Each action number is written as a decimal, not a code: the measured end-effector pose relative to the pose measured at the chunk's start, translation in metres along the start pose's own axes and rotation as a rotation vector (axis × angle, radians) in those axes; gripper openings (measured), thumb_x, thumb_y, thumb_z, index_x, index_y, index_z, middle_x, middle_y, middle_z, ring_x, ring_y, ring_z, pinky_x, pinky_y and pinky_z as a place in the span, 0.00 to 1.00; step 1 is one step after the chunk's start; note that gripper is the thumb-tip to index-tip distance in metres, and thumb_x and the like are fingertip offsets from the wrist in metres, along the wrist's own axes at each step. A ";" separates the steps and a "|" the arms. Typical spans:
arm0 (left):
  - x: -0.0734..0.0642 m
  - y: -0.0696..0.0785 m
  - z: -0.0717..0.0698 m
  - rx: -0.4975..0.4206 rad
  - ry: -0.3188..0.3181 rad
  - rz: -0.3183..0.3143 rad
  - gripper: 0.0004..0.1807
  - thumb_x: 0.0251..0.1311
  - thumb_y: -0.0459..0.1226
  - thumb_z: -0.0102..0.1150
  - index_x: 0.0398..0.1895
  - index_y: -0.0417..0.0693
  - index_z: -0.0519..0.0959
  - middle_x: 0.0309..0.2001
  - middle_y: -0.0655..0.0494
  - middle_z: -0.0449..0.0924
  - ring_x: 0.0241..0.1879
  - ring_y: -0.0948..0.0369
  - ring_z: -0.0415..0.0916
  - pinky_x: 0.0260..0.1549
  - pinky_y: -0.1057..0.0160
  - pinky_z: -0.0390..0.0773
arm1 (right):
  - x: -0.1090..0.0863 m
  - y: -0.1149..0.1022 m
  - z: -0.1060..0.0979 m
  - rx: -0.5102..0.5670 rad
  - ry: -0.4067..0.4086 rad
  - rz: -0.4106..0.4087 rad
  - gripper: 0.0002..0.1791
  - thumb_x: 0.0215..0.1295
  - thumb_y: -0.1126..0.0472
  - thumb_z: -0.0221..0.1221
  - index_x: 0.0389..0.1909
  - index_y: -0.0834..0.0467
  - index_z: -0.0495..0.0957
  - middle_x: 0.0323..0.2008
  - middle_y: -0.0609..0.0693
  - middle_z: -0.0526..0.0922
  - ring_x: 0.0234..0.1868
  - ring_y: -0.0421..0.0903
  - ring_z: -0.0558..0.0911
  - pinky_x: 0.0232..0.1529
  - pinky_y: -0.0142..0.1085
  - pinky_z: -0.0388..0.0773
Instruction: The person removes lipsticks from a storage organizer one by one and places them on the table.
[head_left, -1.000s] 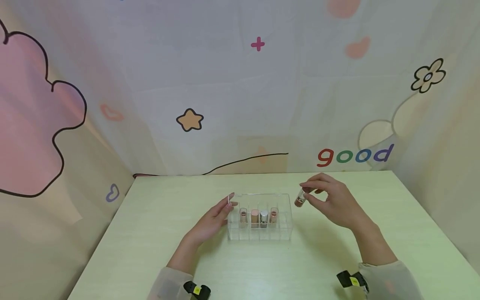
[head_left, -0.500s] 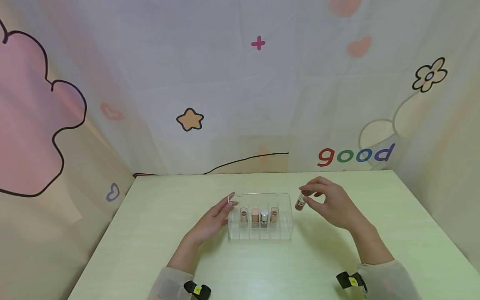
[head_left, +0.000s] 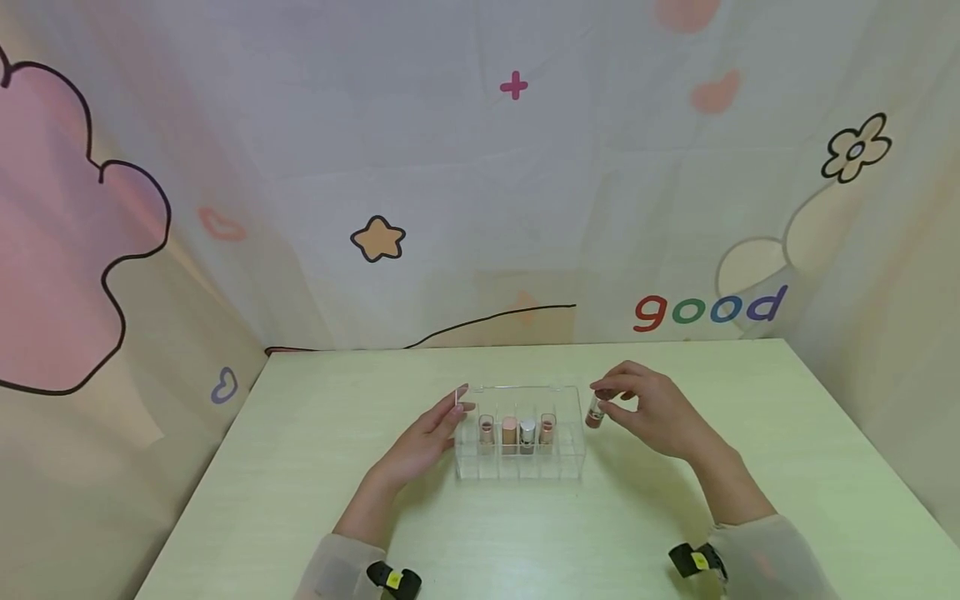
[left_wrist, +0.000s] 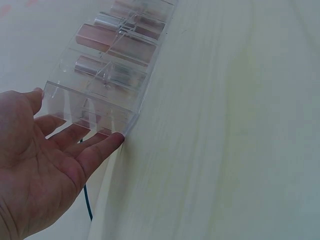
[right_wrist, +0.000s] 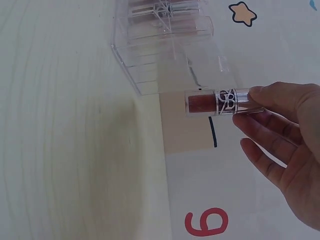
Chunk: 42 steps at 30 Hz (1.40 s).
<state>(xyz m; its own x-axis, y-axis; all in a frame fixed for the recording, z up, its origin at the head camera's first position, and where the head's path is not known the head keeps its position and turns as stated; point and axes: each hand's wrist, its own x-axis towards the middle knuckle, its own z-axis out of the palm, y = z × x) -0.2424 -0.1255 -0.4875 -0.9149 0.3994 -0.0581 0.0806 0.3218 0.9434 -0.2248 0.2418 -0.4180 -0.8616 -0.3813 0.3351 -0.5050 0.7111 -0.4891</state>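
Note:
A clear acrylic lipstick organizer (head_left: 465, 467) stands on the table, with several lipsticks upright in its slots, among them a pink-capped one (head_left: 510, 435) and a silver-topped one (head_left: 527, 435). My left hand (head_left: 420, 442) rests against the organizer's left end; in the left wrist view its fingers (left_wrist: 100, 152) lie spread along the end wall. To the right of the organizer, my right hand (head_left: 656, 412) pinches a lipstick tube (head_left: 595, 412) between thumb and fingers, tilted and apart from the organizer. In the right wrist view that tube shows a reddish-brown section and a silver part with a dark pattern.
The pale table (head_left: 300, 500) ends at a back curtain (head_left: 420, 150) printed with a star, a flower and the word "good". Curtains also hang at the left and right sides. Black camera straps (head_left: 393, 581) sit at both wrists.
My right hand has come slightly down and to the left with the lipstick, nearer the organizer's right end. The left hand and the organizer have stayed put.

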 end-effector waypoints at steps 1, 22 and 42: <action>0.000 0.000 0.000 0.004 0.001 -0.001 0.30 0.83 0.53 0.39 0.83 0.65 0.54 0.76 0.53 0.69 0.78 0.49 0.61 0.71 0.40 0.72 | 0.000 0.001 0.001 0.004 -0.003 0.005 0.13 0.66 0.66 0.69 0.50 0.55 0.88 0.44 0.44 0.85 0.46 0.45 0.87 0.46 0.36 0.86; 0.000 -0.001 0.000 -0.015 -0.007 -0.003 0.30 0.82 0.55 0.39 0.83 0.68 0.55 0.76 0.54 0.69 0.79 0.49 0.60 0.72 0.40 0.71 | 0.003 0.007 0.015 0.003 -0.070 0.069 0.12 0.67 0.64 0.68 0.50 0.55 0.87 0.45 0.46 0.85 0.45 0.50 0.83 0.48 0.51 0.87; -0.002 0.003 0.000 -0.016 0.002 -0.004 0.29 0.82 0.54 0.40 0.83 0.69 0.55 0.75 0.54 0.69 0.78 0.47 0.62 0.71 0.40 0.72 | 0.003 0.009 0.020 0.001 -0.109 0.099 0.11 0.67 0.65 0.68 0.50 0.57 0.87 0.43 0.46 0.85 0.46 0.51 0.85 0.51 0.51 0.86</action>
<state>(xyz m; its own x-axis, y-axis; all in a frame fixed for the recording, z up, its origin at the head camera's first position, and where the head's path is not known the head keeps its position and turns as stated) -0.2407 -0.1253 -0.4847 -0.9162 0.3961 -0.0608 0.0708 0.3095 0.9483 -0.2328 0.2352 -0.4370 -0.9079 -0.3709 0.1956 -0.4169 0.7483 -0.5161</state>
